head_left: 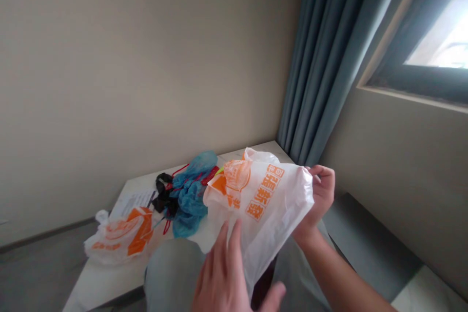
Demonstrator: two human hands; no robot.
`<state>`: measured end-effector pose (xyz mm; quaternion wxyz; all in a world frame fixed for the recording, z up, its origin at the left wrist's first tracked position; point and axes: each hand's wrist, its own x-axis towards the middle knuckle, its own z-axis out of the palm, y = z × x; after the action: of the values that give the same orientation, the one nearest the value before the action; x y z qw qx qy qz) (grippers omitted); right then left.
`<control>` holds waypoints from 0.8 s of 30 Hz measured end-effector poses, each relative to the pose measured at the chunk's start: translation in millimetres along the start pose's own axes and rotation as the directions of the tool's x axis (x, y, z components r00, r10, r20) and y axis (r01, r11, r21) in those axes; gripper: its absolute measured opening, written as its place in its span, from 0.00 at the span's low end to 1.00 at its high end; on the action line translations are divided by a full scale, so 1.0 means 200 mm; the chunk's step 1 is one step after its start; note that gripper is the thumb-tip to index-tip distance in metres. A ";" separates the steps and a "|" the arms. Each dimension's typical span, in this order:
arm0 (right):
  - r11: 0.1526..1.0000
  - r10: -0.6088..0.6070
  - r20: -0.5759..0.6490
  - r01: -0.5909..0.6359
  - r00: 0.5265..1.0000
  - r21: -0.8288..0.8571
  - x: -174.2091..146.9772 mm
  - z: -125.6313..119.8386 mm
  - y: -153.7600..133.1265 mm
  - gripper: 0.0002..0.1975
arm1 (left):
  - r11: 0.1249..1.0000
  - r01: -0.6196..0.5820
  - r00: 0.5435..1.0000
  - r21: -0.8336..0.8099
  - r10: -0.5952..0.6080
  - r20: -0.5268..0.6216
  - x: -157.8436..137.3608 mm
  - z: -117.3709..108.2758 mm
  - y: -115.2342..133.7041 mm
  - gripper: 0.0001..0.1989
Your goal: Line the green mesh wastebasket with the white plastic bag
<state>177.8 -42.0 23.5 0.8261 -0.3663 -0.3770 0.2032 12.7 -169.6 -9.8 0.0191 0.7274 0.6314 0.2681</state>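
A white plastic bag (pixel 281 195) with orange printing hangs in front of me above my lap. Its right-hand edge is pinched by my right hand (pixel 320 192), whose fingertips are partly behind the plastic. My left hand (pixel 224 273) lies against or just before the bag's lower left part, fingers stretched out and thumb apart; whether it touches the plastic I cannot tell. Beyond the bag, a heap of crumpled blue plastic bags (pixel 190 200) with red drawstrings lies on the white table (pixel 109 282). Black crumpled plastic (pixel 164 200) sits at the heap's left side.
Another white-and-orange plastic bag (pixel 119 239) lies crumpled at the table's left, beside a printed sheet (pixel 133 202). A wall stands behind the table. Blue-grey curtains (pixel 321 58) hang at the right near a window (pixel 438 48). A dark grey cushioned surface (pixel 369 243) extends at the right.
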 end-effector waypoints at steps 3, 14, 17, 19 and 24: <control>0.965 -0.008 0.134 0.043 0.991 -0.257 0.01 -0.03 0.08 0.09 | 0.981 0.144 0.988 0.129 -0.149 0.034 0.17 0.10 -0.05 0.28; 0.297 0.662 0.517 0.443 0.543 -0.846 0.25 -0.13 0.76 0.25 | 0.881 0.273 0.921 0.386 -0.355 0.159 0.81 0.33 -0.48 0.20; 0.257 0.666 0.437 0.364 0.605 -0.895 0.29 -0.09 0.91 0.20 | 0.882 0.234 0.915 0.410 -0.342 0.214 0.94 0.46 -0.58 0.20; 0.247 0.674 0.408 0.333 0.616 -0.910 0.31 -0.07 1.00 0.18 | 0.883 0.207 0.914 0.421 -0.328 0.237 1.00 0.54 -0.65 0.21; 0.226 0.713 0.447 0.426 0.540 -0.876 0.31 -0.04 1.20 0.14 | 0.868 0.224 0.880 0.443 -0.376 0.291 1.10 0.74 -0.82 0.21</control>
<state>208.8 147.3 -133.0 0.0973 -0.6842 -0.7044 0.1622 -62.2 114.4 -115.3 0.0316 0.6439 0.7643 -0.0127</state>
